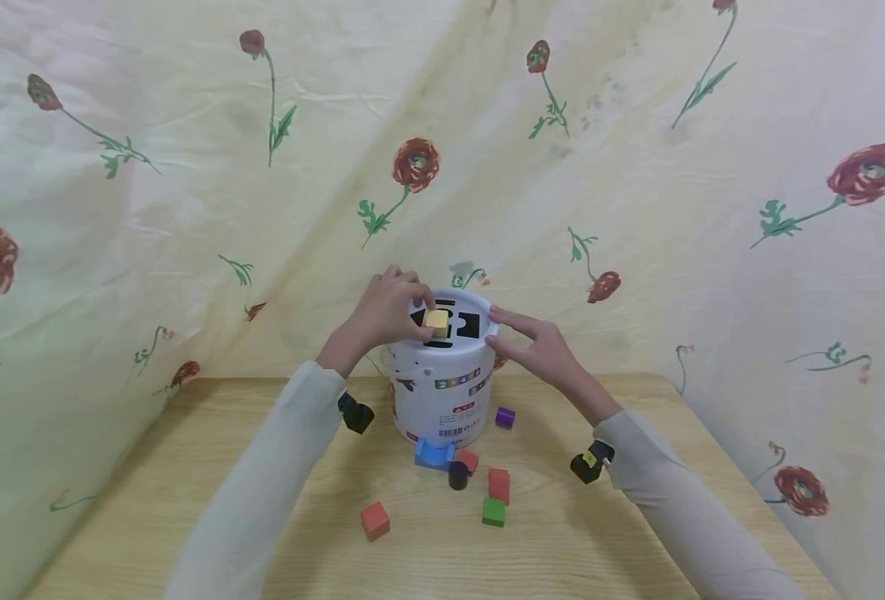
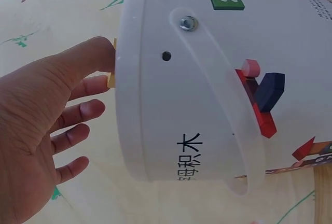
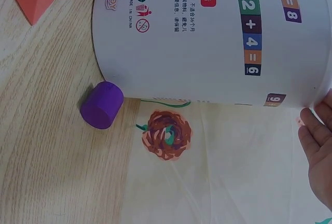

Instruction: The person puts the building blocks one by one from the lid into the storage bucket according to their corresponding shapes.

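A white toy-block bucket [image 1: 442,400] stands upright on the table, its lid [image 1: 457,342] cut with several black openings. Over the lid's middle, my left hand [image 1: 388,310] pinches a yellow block [image 1: 438,322] between thumb and fingers. In the left wrist view that yellow block [image 2: 111,80] shows only as a thin edge at the lid, mostly hidden by the left hand [image 2: 57,110]. My right hand [image 1: 536,346] rests its fingers, fairly straight, against the lid's right rim. Only part of the right hand [image 3: 319,136] enters the right wrist view, touching the bucket's side near the top.
Before the bucket lie a blue block [image 1: 433,455], a dark cylinder [image 1: 458,476], a green block [image 1: 493,512] and red blocks, one [image 1: 375,521] farther left. A purple cylinder [image 1: 505,417] is right of the bucket. Flowered cloth [image 1: 300,208] hangs behind the wooden table [image 1: 562,550].
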Demonstrator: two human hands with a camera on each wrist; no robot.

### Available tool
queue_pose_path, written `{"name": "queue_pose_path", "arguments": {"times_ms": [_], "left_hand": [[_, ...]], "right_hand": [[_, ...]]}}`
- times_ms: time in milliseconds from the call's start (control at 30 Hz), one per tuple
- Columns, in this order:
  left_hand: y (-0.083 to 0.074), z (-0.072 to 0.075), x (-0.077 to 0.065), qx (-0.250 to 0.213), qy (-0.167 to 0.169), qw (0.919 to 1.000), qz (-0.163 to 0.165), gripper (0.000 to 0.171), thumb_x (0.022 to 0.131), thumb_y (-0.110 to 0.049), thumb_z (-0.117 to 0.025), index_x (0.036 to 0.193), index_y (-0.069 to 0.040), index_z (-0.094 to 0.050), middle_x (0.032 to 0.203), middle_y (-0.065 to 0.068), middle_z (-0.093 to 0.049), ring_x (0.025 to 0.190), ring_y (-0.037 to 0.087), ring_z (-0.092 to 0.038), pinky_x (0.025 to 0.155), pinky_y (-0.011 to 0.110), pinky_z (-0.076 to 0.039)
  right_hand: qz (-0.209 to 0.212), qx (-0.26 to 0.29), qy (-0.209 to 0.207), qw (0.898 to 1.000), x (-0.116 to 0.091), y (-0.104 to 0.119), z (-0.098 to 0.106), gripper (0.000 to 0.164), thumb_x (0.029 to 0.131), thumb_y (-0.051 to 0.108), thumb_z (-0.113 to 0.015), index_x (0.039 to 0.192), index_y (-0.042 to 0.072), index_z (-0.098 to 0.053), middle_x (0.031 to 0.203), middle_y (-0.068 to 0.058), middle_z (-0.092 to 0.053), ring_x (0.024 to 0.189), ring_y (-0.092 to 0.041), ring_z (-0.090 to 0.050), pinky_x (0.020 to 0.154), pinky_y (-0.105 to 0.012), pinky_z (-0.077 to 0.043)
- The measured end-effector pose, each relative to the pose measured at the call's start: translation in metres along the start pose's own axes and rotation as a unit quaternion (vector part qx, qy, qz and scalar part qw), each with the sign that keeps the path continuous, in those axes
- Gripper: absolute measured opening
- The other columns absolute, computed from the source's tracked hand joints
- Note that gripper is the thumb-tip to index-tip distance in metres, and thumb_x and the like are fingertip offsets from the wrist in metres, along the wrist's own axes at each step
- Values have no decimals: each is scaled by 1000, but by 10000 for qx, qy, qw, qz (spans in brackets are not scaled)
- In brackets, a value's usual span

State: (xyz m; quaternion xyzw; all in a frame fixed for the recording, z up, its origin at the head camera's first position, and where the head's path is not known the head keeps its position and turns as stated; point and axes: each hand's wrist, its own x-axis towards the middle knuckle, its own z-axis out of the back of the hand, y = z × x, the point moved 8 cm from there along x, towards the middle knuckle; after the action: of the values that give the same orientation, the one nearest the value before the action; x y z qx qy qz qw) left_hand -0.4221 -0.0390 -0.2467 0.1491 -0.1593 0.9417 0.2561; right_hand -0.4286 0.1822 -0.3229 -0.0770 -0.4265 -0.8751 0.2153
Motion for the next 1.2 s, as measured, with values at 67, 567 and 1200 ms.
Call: {"name": "queue_pose_path", "arguments": {"times_ms": [67, 567, 1200], "left_hand": [[0, -2, 0, -54, 38, 10000, 17, 32, 79, -35, -85, 103, -16, -75, 110, 6, -65, 105, 25, -46, 95, 45, -40], [3, -9, 1, -177, 253, 9995, 47, 29, 83, -34, -82, 105, -16, -76, 106, 6, -65, 105, 25, -45, 94, 44, -38], [6, -10, -5, -277, 329, 9990, 90, 37, 85, -32, -80, 119, -18, -75, 107, 6, -65, 105, 26, -48, 97, 46, -39]], "right_hand": [[-19, 9, 7, 10000, 0, 0, 0, 63, 93, 51, -69, 149, 27, -52, 160, 7, -44, 150, -31, -38, 114, -66, -35], [8, 8, 38, 10000, 0, 0, 0, 63, 93, 53, -68, 149, 29, -52, 160, 7, -44, 151, -30, -36, 114, -65, -34], [71, 41, 52, 10000, 0, -2, -1, 62, 94, 52, -68, 149, 30, -52, 160, 7, -44, 151, -30, -36, 114, -66, -34]]}}
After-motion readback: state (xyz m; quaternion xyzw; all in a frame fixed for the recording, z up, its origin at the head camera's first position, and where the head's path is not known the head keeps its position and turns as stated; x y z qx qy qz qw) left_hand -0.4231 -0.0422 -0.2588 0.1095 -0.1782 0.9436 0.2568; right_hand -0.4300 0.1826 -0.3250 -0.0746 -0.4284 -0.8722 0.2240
